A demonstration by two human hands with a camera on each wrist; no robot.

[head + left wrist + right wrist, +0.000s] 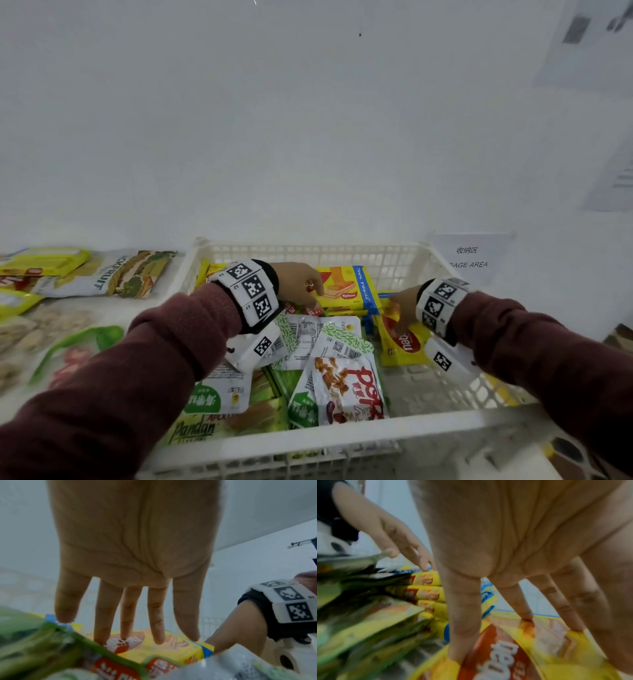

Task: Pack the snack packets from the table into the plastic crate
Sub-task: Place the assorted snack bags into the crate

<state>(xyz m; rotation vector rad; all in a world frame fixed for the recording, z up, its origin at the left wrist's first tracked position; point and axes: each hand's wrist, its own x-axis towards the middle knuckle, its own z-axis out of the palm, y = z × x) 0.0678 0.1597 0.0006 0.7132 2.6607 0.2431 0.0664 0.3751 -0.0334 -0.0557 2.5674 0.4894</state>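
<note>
Both hands are down inside the white plastic crate with holes in its walls (342, 432). The left hand (297, 283) has its fingers (157, 616) straight and spread a little, with the tips pressing on the top yellow wafer packet with blue ends (346, 287) in a stack at the back of the crate. The right hand (404, 305) also has straight, spread fingers (462, 620), and they push down on a flat yellow packet with a red oval label (402, 341) lying beside that stack. Green and white snack bags (308, 337) fill the near left part of the crate. More packets, like a jackfruit chips bag (113, 274), lie on the table (102, 313) to the left.
</note>
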